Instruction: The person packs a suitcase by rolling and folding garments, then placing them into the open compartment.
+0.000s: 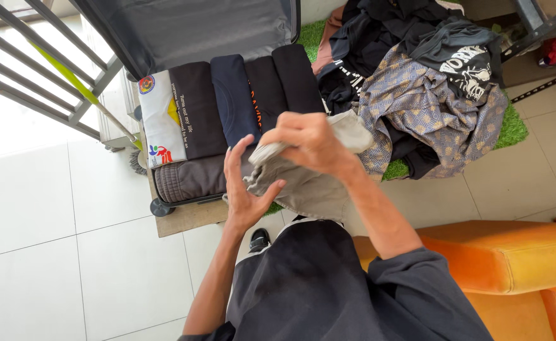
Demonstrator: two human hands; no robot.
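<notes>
While both hands grip, grey garment [303, 183] bunched, hanging downward.

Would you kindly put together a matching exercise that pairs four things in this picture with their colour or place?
Things:
1. garment held in both hands
2. seat cushion
3. white folded shirt
4. patterned cloth

Descriptions:
A. orange, at the person's right
B. leftmost in the row packed in the open suitcase
C. grey, gripped by the right hand and steadied by the left hand
D. grey-blue, on the unsorted pile over the green mat

Pairs: 1-C, 2-A, 3-B, 4-D
</notes>
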